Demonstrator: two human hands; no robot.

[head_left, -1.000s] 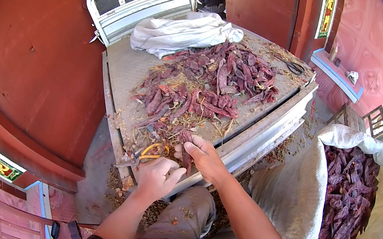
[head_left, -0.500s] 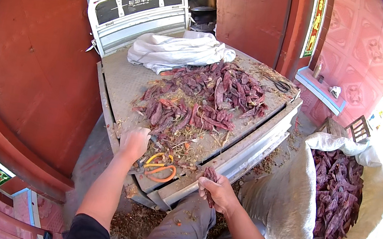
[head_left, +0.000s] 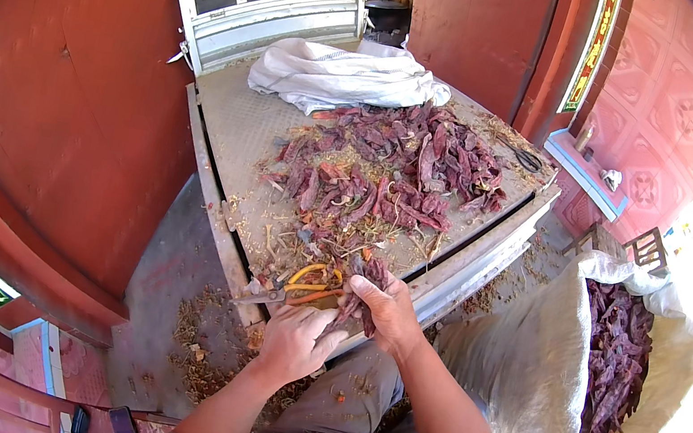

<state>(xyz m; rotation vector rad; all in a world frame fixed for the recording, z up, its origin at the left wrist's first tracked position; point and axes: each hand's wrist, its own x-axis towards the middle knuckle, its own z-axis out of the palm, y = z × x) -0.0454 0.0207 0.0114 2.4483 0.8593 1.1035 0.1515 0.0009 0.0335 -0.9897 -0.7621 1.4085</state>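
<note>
My right hand (head_left: 387,312) is closed on a bunch of wrinkled, dark-red dried chillies (head_left: 366,279) over the truck bed's near edge. My left hand (head_left: 302,338) is closed at the lower ends of that bunch, its fingertips partly hidden. Just beyond it, shears with yellow and orange handles (head_left: 305,275) lie with blades pointing left. A loose heap of chillies (head_left: 434,158), mixed with stalks and yellowish bits, spreads over the metal truck bed (head_left: 242,132).
A white woven sack (head_left: 342,75) is crumpled at the bed's back, with dark scissors (head_left: 526,159) to its right. An upright sack (head_left: 505,360) full of chillies stands at my right, before a small wooden chair (head_left: 645,248). A red door (head_left: 66,100) flanks the bed's left.
My left hand went out to the heap half a second ago and has come back down and right, meeting my right hand, which moved up with the chillies. The view has shifted slightly.
</note>
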